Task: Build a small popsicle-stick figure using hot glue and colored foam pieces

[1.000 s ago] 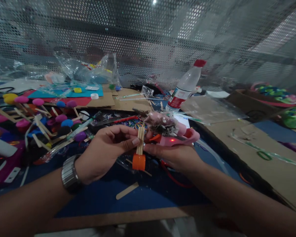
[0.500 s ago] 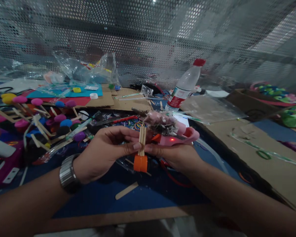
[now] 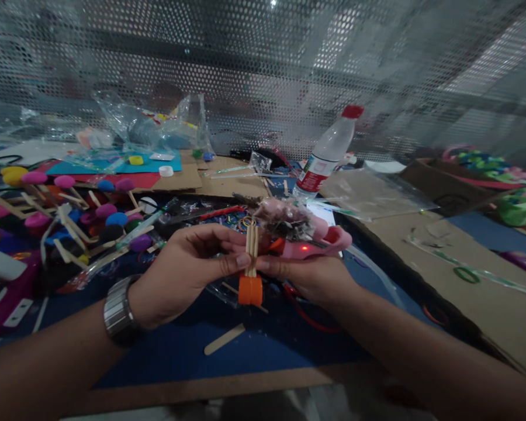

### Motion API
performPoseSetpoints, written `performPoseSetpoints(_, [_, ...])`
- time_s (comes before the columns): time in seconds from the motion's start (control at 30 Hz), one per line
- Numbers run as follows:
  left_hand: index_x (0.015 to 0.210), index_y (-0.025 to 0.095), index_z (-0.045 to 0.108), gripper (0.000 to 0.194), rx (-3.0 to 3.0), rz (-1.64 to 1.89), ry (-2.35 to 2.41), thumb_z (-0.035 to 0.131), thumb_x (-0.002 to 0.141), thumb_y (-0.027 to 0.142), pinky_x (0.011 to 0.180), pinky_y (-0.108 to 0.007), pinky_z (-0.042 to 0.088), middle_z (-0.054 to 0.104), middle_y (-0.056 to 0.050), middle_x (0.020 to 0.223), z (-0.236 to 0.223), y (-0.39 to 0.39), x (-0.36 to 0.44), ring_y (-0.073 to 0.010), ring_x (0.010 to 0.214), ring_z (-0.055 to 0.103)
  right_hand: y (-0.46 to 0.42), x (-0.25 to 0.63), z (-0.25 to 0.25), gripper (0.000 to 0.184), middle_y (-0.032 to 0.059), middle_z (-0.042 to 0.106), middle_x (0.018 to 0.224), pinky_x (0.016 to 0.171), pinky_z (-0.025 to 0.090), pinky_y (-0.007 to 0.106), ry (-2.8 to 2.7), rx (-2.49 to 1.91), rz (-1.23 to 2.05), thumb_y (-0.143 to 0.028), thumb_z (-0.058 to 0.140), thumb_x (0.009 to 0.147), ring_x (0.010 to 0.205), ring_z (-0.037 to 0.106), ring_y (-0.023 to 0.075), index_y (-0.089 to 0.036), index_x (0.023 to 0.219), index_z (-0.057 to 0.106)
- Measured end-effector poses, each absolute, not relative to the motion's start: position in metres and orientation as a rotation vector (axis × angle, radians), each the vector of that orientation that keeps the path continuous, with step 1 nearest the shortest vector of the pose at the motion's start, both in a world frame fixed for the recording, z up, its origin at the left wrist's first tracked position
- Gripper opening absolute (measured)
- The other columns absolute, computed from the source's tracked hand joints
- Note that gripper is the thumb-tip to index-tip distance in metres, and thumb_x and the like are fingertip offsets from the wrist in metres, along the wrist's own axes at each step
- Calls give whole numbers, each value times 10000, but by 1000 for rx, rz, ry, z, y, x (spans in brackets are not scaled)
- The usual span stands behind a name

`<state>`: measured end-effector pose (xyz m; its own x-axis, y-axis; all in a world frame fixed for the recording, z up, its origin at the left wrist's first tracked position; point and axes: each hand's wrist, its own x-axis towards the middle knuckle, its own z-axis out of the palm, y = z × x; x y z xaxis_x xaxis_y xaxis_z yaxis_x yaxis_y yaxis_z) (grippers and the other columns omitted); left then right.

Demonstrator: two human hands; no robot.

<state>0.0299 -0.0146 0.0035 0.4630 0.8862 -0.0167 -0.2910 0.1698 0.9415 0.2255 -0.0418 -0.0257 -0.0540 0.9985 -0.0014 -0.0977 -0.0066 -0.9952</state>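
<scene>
My left hand (image 3: 201,272) is closed, thumb and fingers pinching a small bundle of wooden craft sticks (image 3: 252,248). At the lower end of the sticks are orange bottle caps (image 3: 250,290), hanging just above the table. My right hand (image 3: 309,275) is closed round a pink hot glue gun (image 3: 315,248) with a lit red light and an orange nozzle pointing left. Its thumb tip also presses against the sticks from the right. Matted grey and clear strands cling to the top of the gun. The other fingers of the right hand are largely hidden.
Many sticks with coloured caps (image 3: 116,218) are heaped at the left. A bottle with a red cap (image 3: 322,158) stands behind my hands. One loose craft stick (image 3: 224,340) lies near the table's front edge. A cardboard box (image 3: 451,184) sits at the right, before a perforated metal screen (image 3: 245,70).
Hardly anything differs. Both hands keep the same hold on the sticks and the glue gun, and the view has shifted only slightly.
</scene>
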Motion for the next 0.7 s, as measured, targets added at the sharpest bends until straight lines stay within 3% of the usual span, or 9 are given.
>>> performPoseSetpoints(0.07, [732,139,762,190,1088,935,686,917,624,118,693,-203,566,729,-2,727,4,-14,30,-107,699,677,-41,223,-23,409,33,788,942,959,580,465,-1125,-1059,1313,-402,973,547,925,725,261,-244,871,780])
performPoseSetpoints(0.13, [735,141,754,226,1089,931,716,935,600,136,711,-222,571,729,-4,741,5,-14,30,-118,714,680,-40,222,-20,384,14,759,854,803,603,396,-1083,-1023,1321,-377,974,537,793,699,216,-234,816,753])
performPoseSetpoints(0.2, [739,147,746,268,1104,929,750,953,569,152,726,-242,573,726,-2,753,4,-14,30,-128,723,678,-38,222,-16,365,-10,697,740,594,541,314,-1046,-1032,1330,-369,965,544,638,616,161,-220,777,726])
performPoseSetpoints(0.27, [749,156,744,271,1146,940,768,953,576,167,740,-246,564,728,-1,771,4,-13,29,-130,736,672,-37,222,-12,375,-24,647,691,488,434,267,-1019,-1050,1329,-364,961,537,574,540,129,-213,771,710])
performPoseSetpoints(0.57, [792,160,726,174,1517,964,930,828,756,295,717,-256,526,720,-28,810,2,-6,22,-150,747,639,-28,224,-6,234,-11,635,763,682,531,361,-918,-941,1313,-315,802,646,694,623,186,-241,822,667])
performPoseSetpoints(0.7, [799,162,723,148,1668,994,958,790,778,292,710,-262,537,732,-42,823,5,-7,20,-168,758,658,-26,224,-8,251,-20,632,741,658,518,356,-890,-924,1292,-347,825,658,653,613,175,-234,802,654])
